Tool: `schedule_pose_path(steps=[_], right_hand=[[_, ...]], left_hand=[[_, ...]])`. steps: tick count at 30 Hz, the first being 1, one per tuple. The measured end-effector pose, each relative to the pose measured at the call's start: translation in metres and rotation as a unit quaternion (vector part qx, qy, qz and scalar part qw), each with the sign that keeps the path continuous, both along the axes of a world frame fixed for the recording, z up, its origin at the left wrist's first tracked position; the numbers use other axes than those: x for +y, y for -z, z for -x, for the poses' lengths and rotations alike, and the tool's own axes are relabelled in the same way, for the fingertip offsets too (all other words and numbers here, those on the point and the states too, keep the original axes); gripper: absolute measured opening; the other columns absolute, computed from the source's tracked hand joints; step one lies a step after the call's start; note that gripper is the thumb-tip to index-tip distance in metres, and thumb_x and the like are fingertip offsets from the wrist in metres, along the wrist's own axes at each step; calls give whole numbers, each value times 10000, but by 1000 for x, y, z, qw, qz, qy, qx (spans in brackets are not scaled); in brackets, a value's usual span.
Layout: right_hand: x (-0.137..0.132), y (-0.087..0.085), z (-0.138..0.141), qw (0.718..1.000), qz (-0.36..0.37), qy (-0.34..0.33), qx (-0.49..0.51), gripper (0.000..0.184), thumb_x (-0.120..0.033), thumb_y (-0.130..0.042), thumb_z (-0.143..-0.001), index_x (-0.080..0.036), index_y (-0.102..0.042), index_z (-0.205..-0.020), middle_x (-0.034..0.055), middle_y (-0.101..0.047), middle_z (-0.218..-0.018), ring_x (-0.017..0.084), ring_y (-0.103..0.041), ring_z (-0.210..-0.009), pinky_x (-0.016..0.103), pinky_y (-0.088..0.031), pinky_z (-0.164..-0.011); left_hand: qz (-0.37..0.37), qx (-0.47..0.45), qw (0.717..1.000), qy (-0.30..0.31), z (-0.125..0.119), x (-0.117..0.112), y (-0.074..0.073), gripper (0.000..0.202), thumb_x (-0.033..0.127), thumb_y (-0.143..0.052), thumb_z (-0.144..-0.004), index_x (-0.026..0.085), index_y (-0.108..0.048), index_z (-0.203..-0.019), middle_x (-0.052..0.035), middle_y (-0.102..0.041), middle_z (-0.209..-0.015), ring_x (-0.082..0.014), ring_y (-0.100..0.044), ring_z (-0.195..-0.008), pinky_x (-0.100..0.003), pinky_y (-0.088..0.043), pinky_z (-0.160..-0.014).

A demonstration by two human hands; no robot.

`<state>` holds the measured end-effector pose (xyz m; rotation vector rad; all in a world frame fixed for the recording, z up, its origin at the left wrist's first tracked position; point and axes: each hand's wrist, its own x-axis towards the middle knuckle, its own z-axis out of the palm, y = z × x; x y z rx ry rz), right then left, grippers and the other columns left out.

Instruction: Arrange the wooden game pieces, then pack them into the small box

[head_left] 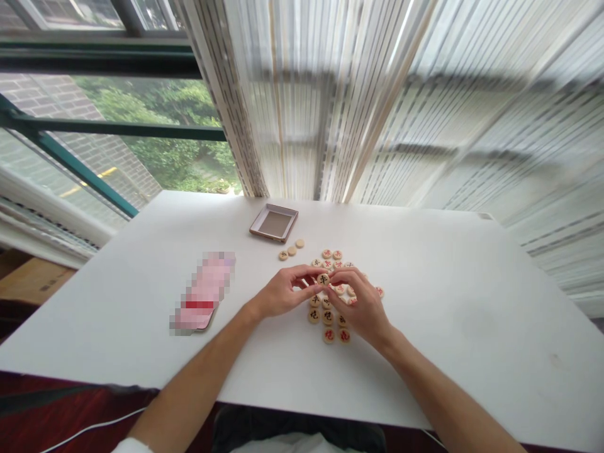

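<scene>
Several round wooden chess pieces (329, 318) with red or black characters lie clustered on the white table (448, 302). My left hand (282, 292) and my right hand (361, 302) meet above the cluster, fingertips pinched together on one piece with a black character (323, 279). More pieces sit just beyond my fingers (331, 255), and part of the cluster is hidden under my right hand.
A shallow brown box lid (274, 223) lies open at the table's far side, with three pieces (291, 250) beside it. A pink blurred flat object (204, 291) lies left of my hands. Striped curtains hang behind the table, with a window at the left.
</scene>
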<state>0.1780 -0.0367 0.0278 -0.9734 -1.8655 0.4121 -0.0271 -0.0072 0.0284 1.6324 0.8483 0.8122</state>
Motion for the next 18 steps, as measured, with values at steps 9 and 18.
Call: schedule_pose_path(steps=[9, 18], right_hand=[[0, 3, -1, 984, 132, -63, 102, 151, -245, -637, -935, -233, -613, -1084, 59, -648, -1037, 182, -681, -919, 353, -605, -840], [0, 1, 1, 956, 215, -87, 180, 180, -303, -666, -922, -240, -619, -1084, 49, -647, -1051, 186, -678, -970, 348, -587, -902]], left_hand=[[-54, 7, 998, 20, 3, 3, -1, 408, 346, -629, -940, 203, -632, -1322, -103, -664, -1174, -185, -647, -993, -317, -545, -910], [-72, 18, 997, -4, 0, -1, -3, 399, 346, -639, -931, 190, -597, -1296, -75, -677, -1069, -154, -642, -877, -298, -552, -840]])
